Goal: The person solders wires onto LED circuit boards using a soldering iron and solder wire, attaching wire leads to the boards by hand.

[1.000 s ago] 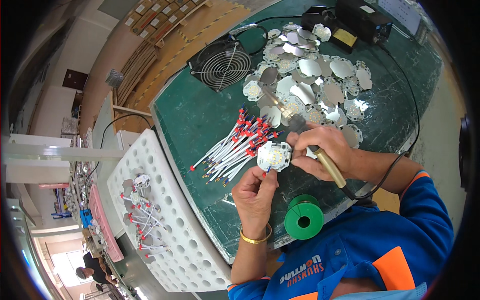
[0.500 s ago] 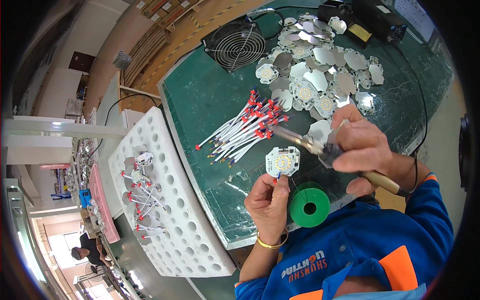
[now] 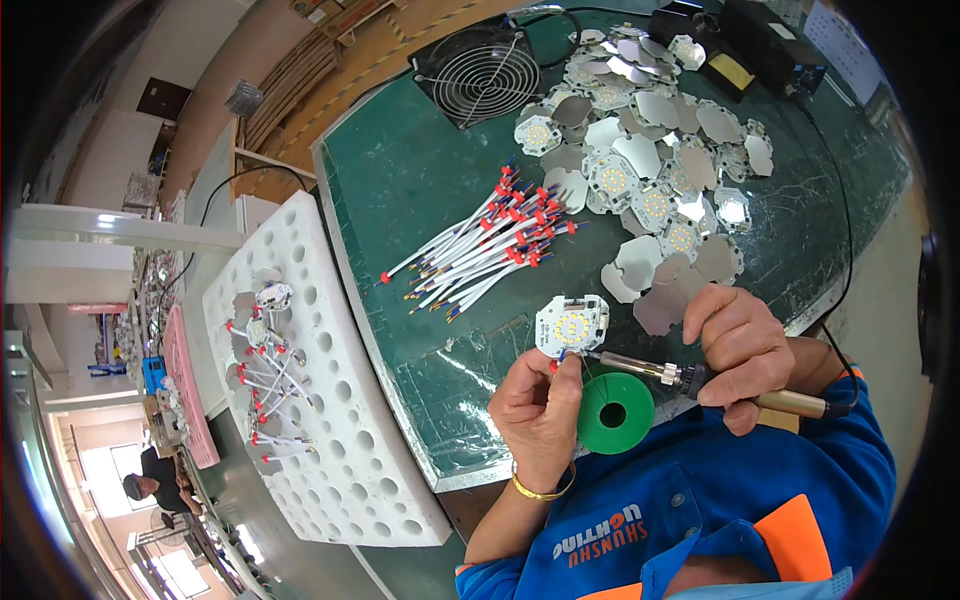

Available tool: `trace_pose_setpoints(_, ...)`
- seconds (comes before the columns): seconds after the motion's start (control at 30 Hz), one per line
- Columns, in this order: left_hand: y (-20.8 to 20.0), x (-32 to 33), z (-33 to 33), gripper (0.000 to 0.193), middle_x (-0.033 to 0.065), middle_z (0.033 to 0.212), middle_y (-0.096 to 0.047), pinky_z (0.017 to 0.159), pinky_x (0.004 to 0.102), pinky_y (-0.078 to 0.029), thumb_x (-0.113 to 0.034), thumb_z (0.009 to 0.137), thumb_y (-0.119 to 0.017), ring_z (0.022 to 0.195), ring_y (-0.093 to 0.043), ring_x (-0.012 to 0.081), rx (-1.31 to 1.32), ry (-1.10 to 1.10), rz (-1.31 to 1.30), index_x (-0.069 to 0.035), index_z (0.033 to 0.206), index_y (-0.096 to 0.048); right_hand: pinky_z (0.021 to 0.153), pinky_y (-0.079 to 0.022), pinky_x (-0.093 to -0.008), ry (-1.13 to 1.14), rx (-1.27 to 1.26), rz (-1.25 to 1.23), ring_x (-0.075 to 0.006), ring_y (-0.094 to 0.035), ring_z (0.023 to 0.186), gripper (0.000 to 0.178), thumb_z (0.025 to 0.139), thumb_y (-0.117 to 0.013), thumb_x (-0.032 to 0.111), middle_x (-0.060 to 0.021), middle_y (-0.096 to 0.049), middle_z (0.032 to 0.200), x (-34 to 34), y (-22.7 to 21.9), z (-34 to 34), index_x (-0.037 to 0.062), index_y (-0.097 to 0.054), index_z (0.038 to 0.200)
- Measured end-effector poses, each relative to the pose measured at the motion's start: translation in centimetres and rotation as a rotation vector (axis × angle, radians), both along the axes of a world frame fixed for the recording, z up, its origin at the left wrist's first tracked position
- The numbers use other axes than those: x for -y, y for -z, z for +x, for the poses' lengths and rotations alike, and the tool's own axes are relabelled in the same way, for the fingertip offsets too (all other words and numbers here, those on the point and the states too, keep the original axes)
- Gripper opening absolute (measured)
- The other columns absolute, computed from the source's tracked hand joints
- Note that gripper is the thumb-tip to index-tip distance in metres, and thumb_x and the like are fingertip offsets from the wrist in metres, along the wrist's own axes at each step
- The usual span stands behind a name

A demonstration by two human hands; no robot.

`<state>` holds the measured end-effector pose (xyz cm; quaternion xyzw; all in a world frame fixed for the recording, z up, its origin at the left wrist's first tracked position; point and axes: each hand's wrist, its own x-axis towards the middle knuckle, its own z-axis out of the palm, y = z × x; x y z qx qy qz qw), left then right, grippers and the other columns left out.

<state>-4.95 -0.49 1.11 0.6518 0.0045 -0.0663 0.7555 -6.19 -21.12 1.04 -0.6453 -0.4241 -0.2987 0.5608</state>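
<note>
A white LED circuit board with a ring of yellow chips lies on the bench. At its near edge my left hand pinches a wire; a red band and a blue end show at the fingertips. My right hand is closed round a soldering iron, whose tip reaches the board's near edge beside my left fingers. A green spool stands just right of my left hand, below the iron. A thin strand runs between the spool and the fingertips.
White wires with red bands lie in a heap beyond the board. Loose LED boards and metal plates pile up at the far right. A fan and a black box stand behind. Left is a holed white foam block.
My right hand has moved down and brought the iron's tip from above the wire heap to the board's near edge. My left hand still pinches the wire there.
</note>
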Motion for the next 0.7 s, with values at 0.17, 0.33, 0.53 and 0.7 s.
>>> trace_pose_setpoints(0.17, 0.1, -0.25, -0.05, 0.005, -0.0057, 0.068, -0.055, 0.052, 0.015, -0.033, -0.002, 0.081, -0.062, 0.059, -0.043, -0.0012, -0.004, 0.008, 0.042, -0.002, 0.078, -0.058, 0.057, -0.044, -0.0326, 0.009, 0.0, 0.016, -0.0134, -0.041, 0.041, 0.018, 0.077, -0.061, 0.018, 0.0001, -0.043, 0.053, -0.16, 0.26, 0.14, 0.0017, -0.061, 0.083)
trace_pose_setpoints(0.33, -0.26, 0.03, -0.06, 0.003, -0.0054, 0.068, -0.055, 0.052, 0.0149, -0.034, -0.002, 0.081, -0.062, 0.059, -0.043, -0.001, -0.039, -0.022, -0.021, -0.002, 0.079, -0.059, 0.055, -0.044, -0.0313, -0.004, 0.008, -0.002, -0.0138, -0.041, 0.041, 0.017, 0.075, -0.062, 0.017, 0.0, -0.043, 0.052, -0.42, 0.39, 0.44, 0.0009, -0.061, 0.081)
trace_pose_setpoints(0.53, 0.04, -0.22, -0.21, 0.002, -0.0046, 0.071, -0.057, 0.053, 0.015, -0.035, -0.002, 0.081, -0.061, 0.061, -0.044, -0.0008, -0.008, 0.0, 0.035, -0.001, 0.081, -0.059, 0.054, -0.043, -0.0307, -0.014, 0.006, 0.003, -0.0141, -0.041, 0.041, 0.017, 0.074, -0.063, 0.017, 0.0001, -0.043, 0.052, -0.33, 0.43, 0.44, 0.0009, -0.061, 0.08)
trace_pose_setpoints(0.7, 0.1, -0.14, -0.17, 0.003, -0.0044, 0.073, -0.057, 0.054, 0.0154, -0.034, -0.002, 0.082, -0.061, 0.061, -0.043, -0.0006, -0.021, 0.001, 0.005, -0.001, 0.081, -0.058, 0.054, -0.044, -0.0296, 0.019, 0.002, 0.01, -0.0123, -0.04, 0.041, 0.018, 0.078, -0.059, 0.02, 0.0017, -0.042, 0.052, -0.51, 0.73, 0.33, 0.0031, -0.061, 0.082)
